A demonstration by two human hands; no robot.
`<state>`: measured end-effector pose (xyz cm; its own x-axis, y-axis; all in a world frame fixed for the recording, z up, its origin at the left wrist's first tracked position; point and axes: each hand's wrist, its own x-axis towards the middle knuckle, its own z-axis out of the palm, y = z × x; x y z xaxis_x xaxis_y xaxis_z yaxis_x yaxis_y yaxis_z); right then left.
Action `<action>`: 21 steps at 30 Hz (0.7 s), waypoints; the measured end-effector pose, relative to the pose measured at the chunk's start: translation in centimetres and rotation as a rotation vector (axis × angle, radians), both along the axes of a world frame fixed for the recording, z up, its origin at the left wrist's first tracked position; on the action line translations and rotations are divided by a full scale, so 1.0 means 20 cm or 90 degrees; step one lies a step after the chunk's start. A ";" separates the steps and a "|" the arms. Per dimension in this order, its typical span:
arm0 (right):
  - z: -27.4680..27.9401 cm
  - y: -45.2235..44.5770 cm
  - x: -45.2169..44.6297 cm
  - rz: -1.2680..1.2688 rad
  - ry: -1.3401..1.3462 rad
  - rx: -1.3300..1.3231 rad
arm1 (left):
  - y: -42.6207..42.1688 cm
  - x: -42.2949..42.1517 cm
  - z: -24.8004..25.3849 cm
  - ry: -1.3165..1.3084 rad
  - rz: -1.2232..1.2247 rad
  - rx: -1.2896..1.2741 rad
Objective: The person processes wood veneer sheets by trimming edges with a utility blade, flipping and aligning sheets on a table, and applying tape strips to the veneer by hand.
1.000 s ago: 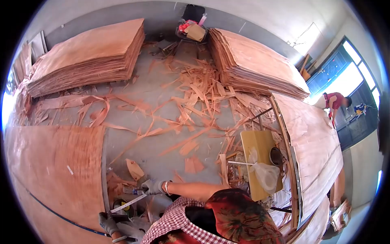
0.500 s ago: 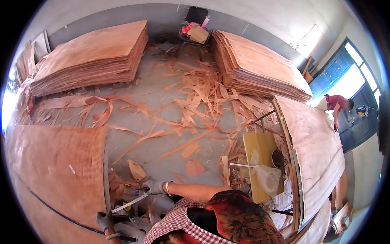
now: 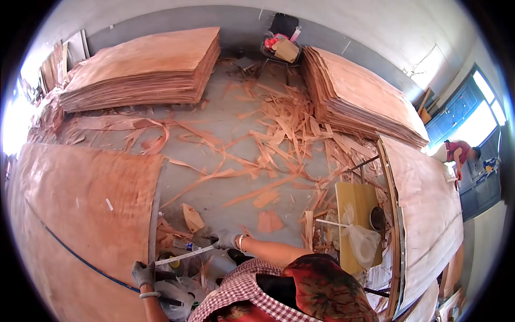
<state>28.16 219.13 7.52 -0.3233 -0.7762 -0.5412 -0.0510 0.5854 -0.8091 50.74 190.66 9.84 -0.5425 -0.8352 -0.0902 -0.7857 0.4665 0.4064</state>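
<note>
My left hand (image 3: 144, 275), in a grey glove, is closed at the edge of the large veneer sheet (image 3: 96, 214); what it grips is hidden. My right hand (image 3: 226, 240), also gloved, is closed at one end of a narrow white strip (image 3: 185, 255). A thin dark item also sticks out from its fingers. The strip slants down to the left, its other end beside my left hand. Below it are a dark object (image 3: 165, 275) and clear plastic (image 3: 182, 295). A clear bottle (image 3: 185, 245) lies just above the strip.
Veneer stacks stand at the back left (image 3: 139, 64) and back right (image 3: 365, 91). Scraps (image 3: 284, 129) litter the floor. On the right, a yellow board (image 3: 354, 214) bears a plastic bag (image 3: 362, 244), beside a sheet-covered table (image 3: 429, 214). Another person (image 3: 460, 153) bends over its far end.
The whole view has shifted, with the room's contents now further right. My right hand has moved slightly away from my left, and more of the white strip shows. The other person's arm has moved.
</note>
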 end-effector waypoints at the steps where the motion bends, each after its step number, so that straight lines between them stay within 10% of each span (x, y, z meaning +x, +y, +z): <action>1: 0.15 0.02 -0.01 0.015 0.029 0.115 | 0.00 0.01 0.00 0.009 0.001 0.001; 7: -0.13 0.21 0.01 -0.173 0.099 0.089 | 0.04 0.06 -0.01 0.088 -0.046 0.004; 16: -0.07 -0.03 0.34 0.000 -0.161 -0.152 | 0.32 0.66 0.03 0.211 0.047 -0.071; 19: 0.37 -0.18 0.49 0.151 -0.123 -0.131 | 0.50 0.87 -0.14 0.285 0.213 0.120; 21: 0.33 -0.30 0.61 0.204 -0.162 -0.157 | 0.65 0.79 0.10 0.454 0.343 0.571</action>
